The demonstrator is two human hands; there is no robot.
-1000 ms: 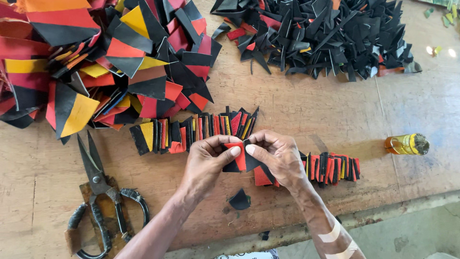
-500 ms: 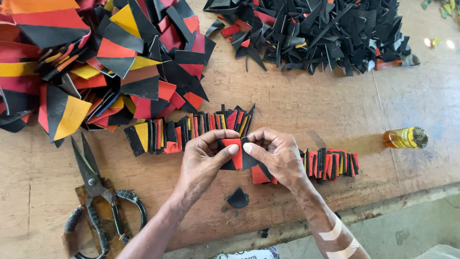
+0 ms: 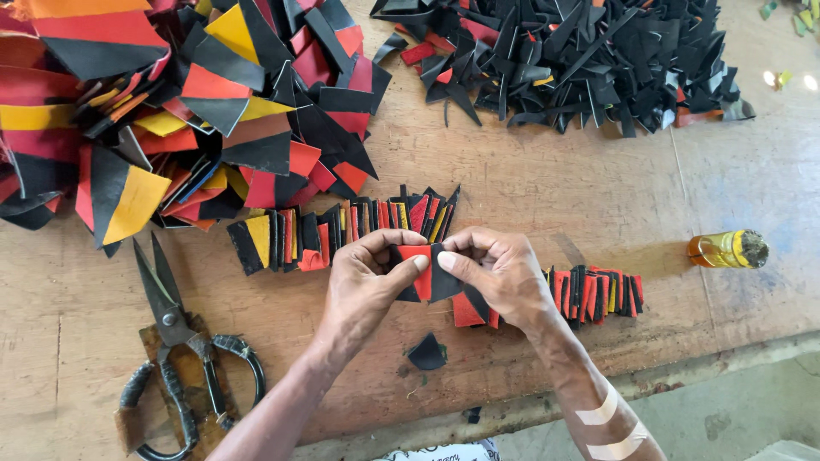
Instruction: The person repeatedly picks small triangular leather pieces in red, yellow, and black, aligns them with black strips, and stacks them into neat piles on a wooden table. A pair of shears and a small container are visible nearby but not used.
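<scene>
Both my hands meet at centre, thumbs up top. My left hand (image 3: 363, 286) pinches the small red-and-black cut fabric piece (image 3: 424, 271) between thumb and forefinger; my right hand (image 3: 500, 275) pinches the same piece from 3 o'clock, fingers curled tight, narrow grip. Right forearm runs to 5 o'clock with two pale tape strips (image 3: 608, 425) on it.

Piece sits just above the worn brown wooden tabletop (image 3: 547, 183), in front of a row of upright red, black and yellow fabric slips (image 3: 342, 226). More stacked slips (image 3: 598, 293) at 3 o'clock of my right hand. Black loose scrap (image 3: 426, 352) at 6 o'clock. Large black-handled steel scissors (image 3: 175, 341) at 8 o'clock. Heap of red, yellow and black triangles (image 3: 162, 111) at 10 o'clock, black offcut pile (image 3: 581, 55) at 1 o'clock, small amber glass bottle (image 3: 726, 249) far 3 o'clock. Grey floor (image 3: 726, 410) below table edge.
</scene>
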